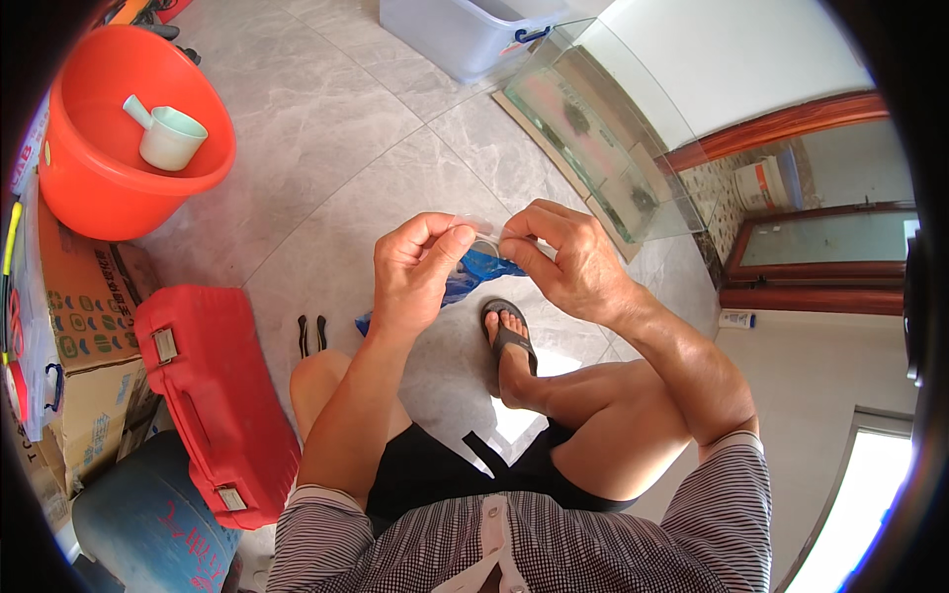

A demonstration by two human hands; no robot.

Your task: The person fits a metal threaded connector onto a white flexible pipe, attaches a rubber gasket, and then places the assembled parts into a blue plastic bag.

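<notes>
My left hand (413, 267) and my right hand (573, 255) are raised close together in front of my knees. Both pinch a thin, see-through piece of plastic (474, 225) between thumb and fingers. A pale curved edge shows in the gap between the hands, but its exact shape is too small to make out. Just below and behind them is a crumpled blue plastic bag (460, 287), partly covered by my left hand. Two black handles (311, 334), perhaps of one tool, lie on the floor left of my left forearm.
At the left stand an orange tub (89, 188) with a pale green dipper (173, 138), a red tool case (222, 405), cardboard boxes (94, 296) and a blue container (148, 504). A glass tank (593, 128) and a clear plastic bin (445, 40) are ahead. My sandalled foot (509, 336) rests on grey tiles.
</notes>
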